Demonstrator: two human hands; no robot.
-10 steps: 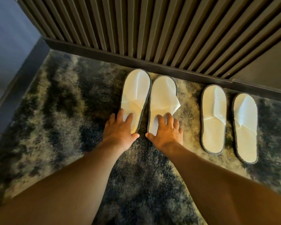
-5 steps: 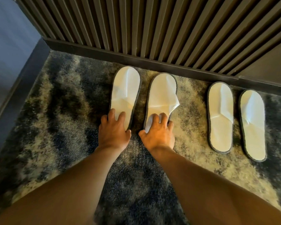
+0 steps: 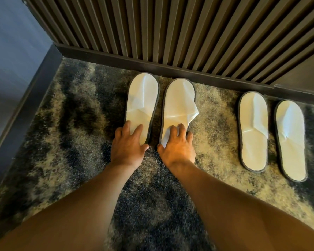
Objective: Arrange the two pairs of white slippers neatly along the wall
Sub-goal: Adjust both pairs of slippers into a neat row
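Note:
Two pairs of white slippers with dark edging lie on the carpet, toes toward the slatted wall [image 3: 170, 24]. My left hand [image 3: 128, 147] presses on the heel of the far-left slipper [image 3: 142, 98], thumb hooked behind its heel edge. My right hand [image 3: 177, 147] grips the heel of the slipper beside it [image 3: 179, 100], whose upper flap sticks out to the right. A narrow gap separates these two. The other pair, one slipper [image 3: 253, 131] and its mate [image 3: 291, 140], lies untouched to the right, a little further from the wall.
A dark baseboard [image 3: 170, 68] runs along the foot of the slatted wall. A blue-grey side wall [image 3: 11, 51] with its own dark skirting closes the left side. The mottled grey and beige carpet [image 3: 71, 124] covers the floor.
My hands slid the left pair to the left, widening the space to the right pair. The two slippers touched before; now a narrow gap lies between them.

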